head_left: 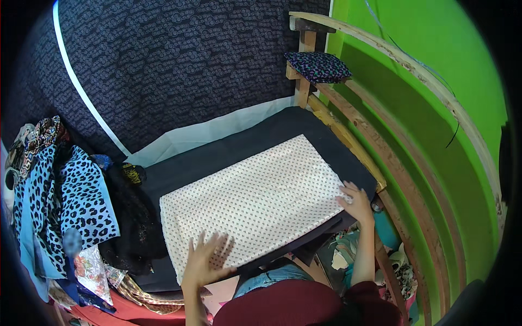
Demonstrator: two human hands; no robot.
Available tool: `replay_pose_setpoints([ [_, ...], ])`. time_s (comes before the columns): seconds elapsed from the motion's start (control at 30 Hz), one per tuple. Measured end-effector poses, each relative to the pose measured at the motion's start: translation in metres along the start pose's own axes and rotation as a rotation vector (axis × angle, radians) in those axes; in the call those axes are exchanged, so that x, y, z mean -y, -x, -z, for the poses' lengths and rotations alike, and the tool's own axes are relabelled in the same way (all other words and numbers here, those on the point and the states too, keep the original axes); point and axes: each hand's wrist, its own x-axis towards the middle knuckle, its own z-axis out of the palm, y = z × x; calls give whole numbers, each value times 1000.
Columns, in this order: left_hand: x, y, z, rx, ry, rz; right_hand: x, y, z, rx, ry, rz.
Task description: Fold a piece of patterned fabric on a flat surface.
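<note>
A white cloth with a small dark repeating print point(250, 190) lies folded into a long flat rectangle on a dark padded surface point(217, 155). My left hand point(204, 261) is over its near left corner with the fingers spread; whether it presses on the cloth I cannot tell. At the cloth's right end rests my right hand point(356, 204), its fingers stretched out along the edge. Neither hand grips anything.
A heap of clothes with blue leopard print point(87, 201) and a black lacy garment point(130, 217) borders the left. Wooden rails point(391, 146) run along the right, with a small dark patterned cushion point(319, 67) on them. A dark patterned curtain point(190, 54) hangs behind.
</note>
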Motion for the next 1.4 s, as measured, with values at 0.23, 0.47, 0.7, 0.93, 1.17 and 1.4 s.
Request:
replay_pose_setpoints([
  [0.23, 12, 47, -55, -61, 14, 11, -25, 21, -3, -90, 52, -385],
  [0.47, 11, 47, -61, -145, 30, 8, -34, 11, -11, -139, -77, -333],
  [0.7, 12, 50, -67, -162, -36, -6, -12, -12, 15, -127, -67, -276],
  [0.93, 11, 49, -72, -167, -108, -47, -30, -15, 10, -257, -231, -136],
  [1.17, 12, 49, -71, -154, -117, -59, -39, 14, -11, -208, -165, -224],
  [1.4, 14, 51, -68, -151, -137, -90, -45, 20, -24, -357, -136, -138],
])
